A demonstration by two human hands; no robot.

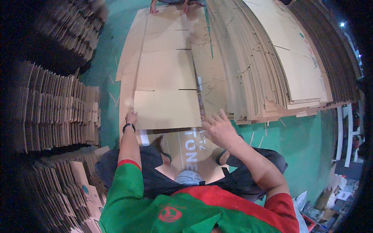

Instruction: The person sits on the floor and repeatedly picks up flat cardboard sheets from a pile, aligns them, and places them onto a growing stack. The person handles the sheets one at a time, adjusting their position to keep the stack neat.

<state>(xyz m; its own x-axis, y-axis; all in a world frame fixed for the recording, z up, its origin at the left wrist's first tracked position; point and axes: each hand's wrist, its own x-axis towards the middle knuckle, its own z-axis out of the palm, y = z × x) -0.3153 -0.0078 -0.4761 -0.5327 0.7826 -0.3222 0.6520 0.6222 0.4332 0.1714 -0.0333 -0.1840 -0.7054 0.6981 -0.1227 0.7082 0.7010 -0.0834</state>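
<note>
A long, flat cardboard carton blank (167,70) with slots cut into its edges stretches away from me. Its near flap (167,110) lies between my hands. At the flap's left edge, my left hand (132,117) is closed on the cardboard, a dark band around its wrist. Beside the near right corner is my right hand (218,127), its fingers apart; whether the fingertips touch the edge is hard to tell. Beneath the blank lies a brown printed cardboard sheet (176,145), reaching back between my legs.
Another person's hands (185,7) rest at the blank's far end. Tall stacks of flat cardboard stand on the right (252,77) and left (62,108). Thin cardboard scraps (251,138) litter the green floor (303,143). Mixed clutter (330,198) sits at the lower right.
</note>
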